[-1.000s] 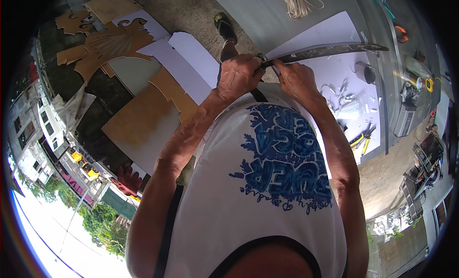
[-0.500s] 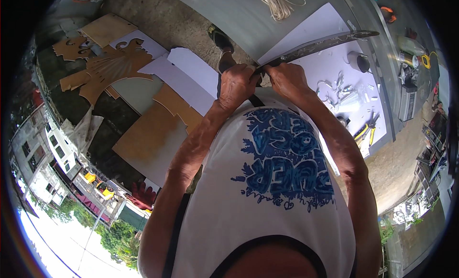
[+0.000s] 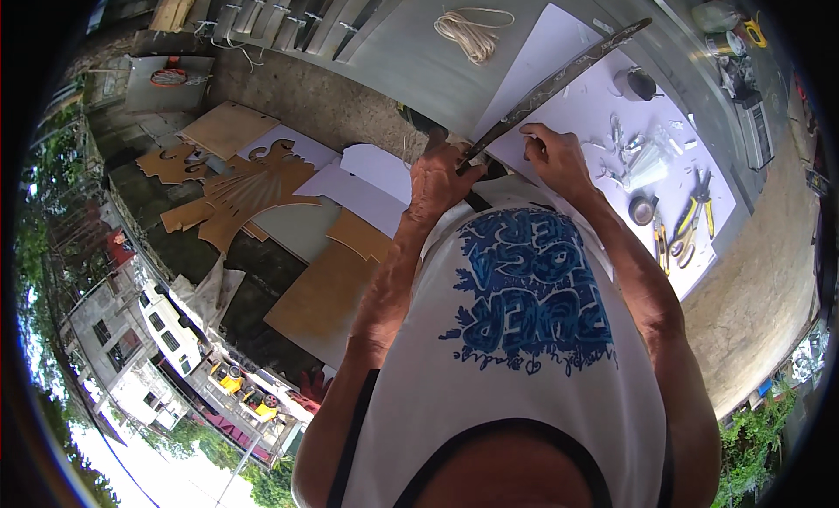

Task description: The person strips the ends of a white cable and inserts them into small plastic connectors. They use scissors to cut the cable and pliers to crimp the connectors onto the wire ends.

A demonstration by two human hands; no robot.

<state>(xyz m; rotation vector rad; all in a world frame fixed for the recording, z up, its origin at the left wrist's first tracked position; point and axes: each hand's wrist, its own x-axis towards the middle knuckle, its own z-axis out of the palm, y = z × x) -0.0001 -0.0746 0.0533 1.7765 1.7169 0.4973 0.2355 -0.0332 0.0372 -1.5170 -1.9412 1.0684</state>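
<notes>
My left hand (image 3: pixel 440 180) is closed round the near end of a long, dark, slightly curved strip (image 3: pixel 559 80) with pale squiggly marks. The strip slants away to the upper right, over a white sheet (image 3: pixel 546 49) on the table. Whether it is a blade or a trim piece, I cannot tell. Just right of the strip, apart from it, my right hand (image 3: pixel 559 163) has its fingers loosely bent and nothing visible in them. A dark round cup-like item (image 3: pixel 635 86) lies farther right, with small clear plastic bits (image 3: pixel 647 163) nearer.
Yellow-handled pliers (image 3: pixel 697 206), scissors (image 3: pixel 684 247) and a tape roll (image 3: pixel 642 211) lie at the sheet's right. A coil of pale cord (image 3: pixel 472 36) rests on the grey table (image 3: pixel 393 80). Cut brown boards (image 3: pixel 253 189) and white panels (image 3: pixel 376 171) are on the left.
My right hand has let go of the strip and moved slightly right. The strip's far end has swung up and left, and the whole view has shifted.
</notes>
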